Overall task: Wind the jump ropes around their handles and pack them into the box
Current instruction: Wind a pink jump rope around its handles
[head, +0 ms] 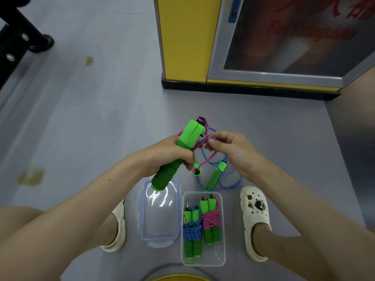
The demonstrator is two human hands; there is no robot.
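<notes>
Green foam handles (191, 131) of a pink braided jump rope (200, 142) sit tilted in the left hand's grip (168, 153), fingers curled round them, while the right hand's grip (233, 151) pinches the rope, above the clear plastic box (213, 254) on the floor.

green foam handles (190, 132) held together, tilted, above the floor (101, 118), pink rope (203, 141) trailed from their top, loose blue jump rope (216, 176) spread on the floor, blue-wound bundle (192, 233) and pink-wound bundle (211, 219) laid side by side in the clear box (203, 260)

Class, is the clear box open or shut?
Open: the lid lies apart beside the box, and wound ropes sit uncovered inside.
</notes>
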